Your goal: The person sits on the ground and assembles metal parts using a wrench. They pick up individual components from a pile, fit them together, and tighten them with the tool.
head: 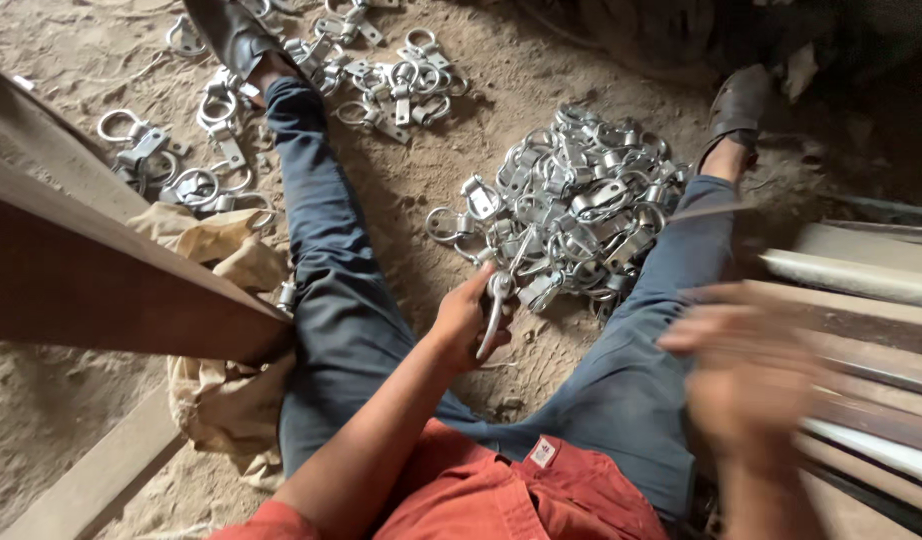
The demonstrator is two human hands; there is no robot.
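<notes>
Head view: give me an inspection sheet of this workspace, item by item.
Surface: sandy dirt floor.
Job's things: metal ring clasp in hand; big clasp pile between the legs.
Clutter: scattered clasps, more clasps, tan cloth.
Grips: left hand shut on the clasp; right hand blurred, state unclear.
Cables: nothing seen.
Surroundings: wooden beam, stacked strips.

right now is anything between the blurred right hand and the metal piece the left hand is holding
Nothing visible does. The left hand grips the metal piece over bare dirt between the legs; the right hand is blurred off to the side, with only the trouser leg below the gap.
</notes>
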